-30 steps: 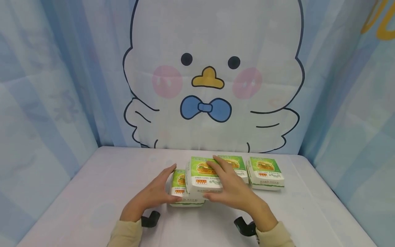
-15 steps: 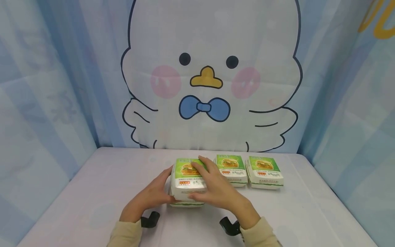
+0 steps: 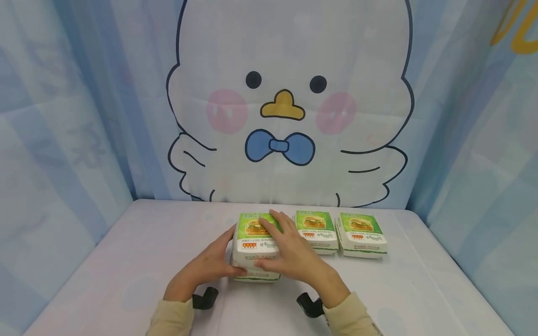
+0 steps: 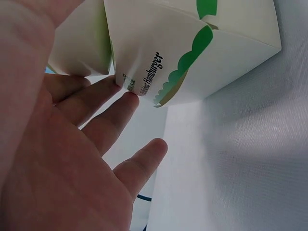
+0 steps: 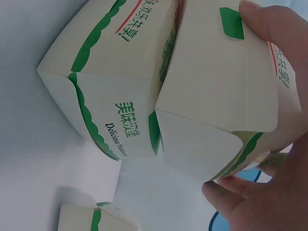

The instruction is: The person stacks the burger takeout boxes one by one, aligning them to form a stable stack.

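Two white-and-green hamburger boxes are stacked at the middle of the table. My right hand grips the upper box, thumb at its front and fingers over its far side and top. In the right wrist view, that upper box sits tilted against the lower box. My left hand holds the lower box at its left side, thumb across the front. The left fingertips touch its printed wall in the left wrist view, where the little finger stands apart.
Two more hamburger boxes, a nearer one and one farther right, stand side by side right of the stack. The white-covered table ends at a curtain printed with a cartoon bird. Black wrist mounts sit under both wrists.
My right hand has carried the upper box left until it lines up over the lower one, then slightly shifted it. My left hand has stayed at the lower box.
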The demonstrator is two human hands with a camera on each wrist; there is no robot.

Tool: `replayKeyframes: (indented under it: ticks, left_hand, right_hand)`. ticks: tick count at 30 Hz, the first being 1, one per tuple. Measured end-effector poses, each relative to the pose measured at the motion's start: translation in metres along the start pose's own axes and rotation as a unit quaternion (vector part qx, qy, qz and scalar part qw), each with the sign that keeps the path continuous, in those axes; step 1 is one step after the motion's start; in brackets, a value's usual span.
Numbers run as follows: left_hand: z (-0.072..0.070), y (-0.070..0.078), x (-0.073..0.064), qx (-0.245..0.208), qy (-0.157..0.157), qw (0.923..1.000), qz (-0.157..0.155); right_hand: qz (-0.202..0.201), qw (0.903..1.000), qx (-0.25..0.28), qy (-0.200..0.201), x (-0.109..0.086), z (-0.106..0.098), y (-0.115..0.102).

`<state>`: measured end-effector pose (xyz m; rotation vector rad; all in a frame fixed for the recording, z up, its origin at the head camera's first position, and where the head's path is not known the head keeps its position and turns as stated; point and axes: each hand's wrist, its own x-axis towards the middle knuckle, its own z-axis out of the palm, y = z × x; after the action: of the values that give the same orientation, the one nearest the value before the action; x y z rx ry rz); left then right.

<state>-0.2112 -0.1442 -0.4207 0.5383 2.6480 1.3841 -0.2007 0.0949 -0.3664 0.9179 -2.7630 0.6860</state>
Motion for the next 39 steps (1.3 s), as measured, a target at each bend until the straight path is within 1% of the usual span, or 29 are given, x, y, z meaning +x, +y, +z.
replayKeyframes:
  ticks: [4, 11, 14, 16, 18, 21, 23, 25, 29, 34, 39]
  left_hand:
    - [0.001, 0.001, 0.0, -0.001, 0.004, 0.9999, -0.01]
    - [-0.004, 0.004, -0.003, 0.002, 0.004, 0.9997, -0.024]
    - [-0.007, 0.006, -0.005, 0.0, 0.005, 0.9999, -0.014]
    - [-0.009, 0.008, -0.006, -0.003, 0.008, 1.0, 0.002]
    - [-0.009, 0.01, -0.006, -0.006, 0.013, 0.9997, 0.018]
    - [-0.008, 0.012, -0.005, -0.019, 0.018, 0.9991, 0.033]
    - [-0.007, 0.013, -0.004, -0.032, 0.022, 0.9984, 0.041]
    - [-0.005, 0.015, -0.003, -0.035, 0.026, 0.9978, 0.05]
    - [-0.001, 0.018, 0.001, -0.019, 0.033, 0.9974, 0.061]
    - [0.002, 0.02, 0.003, 0.005, 0.036, 0.9976, 0.059]
    - [0.004, 0.022, 0.004, 0.011, 0.038, 0.9973, 0.062]
  right_hand:
    - [0.002, 0.9999, 0.007, -0.009, 0.0, 0.0, 0.0]
    - [-0.002, 1.0, 0.0, -0.006, -0.001, 0.0, 0.003]
    - [0.0, 1.0, 0.001, -0.002, -0.003, -0.001, 0.003]
    - [0.003, 1.0, 0.005, 0.004, -0.004, -0.004, 0.004]
    - [0.006, 0.9999, 0.009, 0.01, -0.006, -0.008, 0.005]
    - [0.018, 0.9994, 0.023, 0.019, -0.011, -0.014, 0.009]
    - [0.029, 0.9988, 0.031, 0.026, -0.014, -0.018, 0.014]
    - [0.04, 0.9977, 0.041, 0.036, -0.018, -0.022, 0.021]
    - [0.061, 0.9953, 0.045, 0.059, -0.027, -0.028, 0.036]
    - [0.086, 0.9928, 0.03, 0.078, -0.038, -0.037, 0.056]
    - [0.106, 0.9903, 0.011, 0.089, -0.047, -0.045, 0.074]
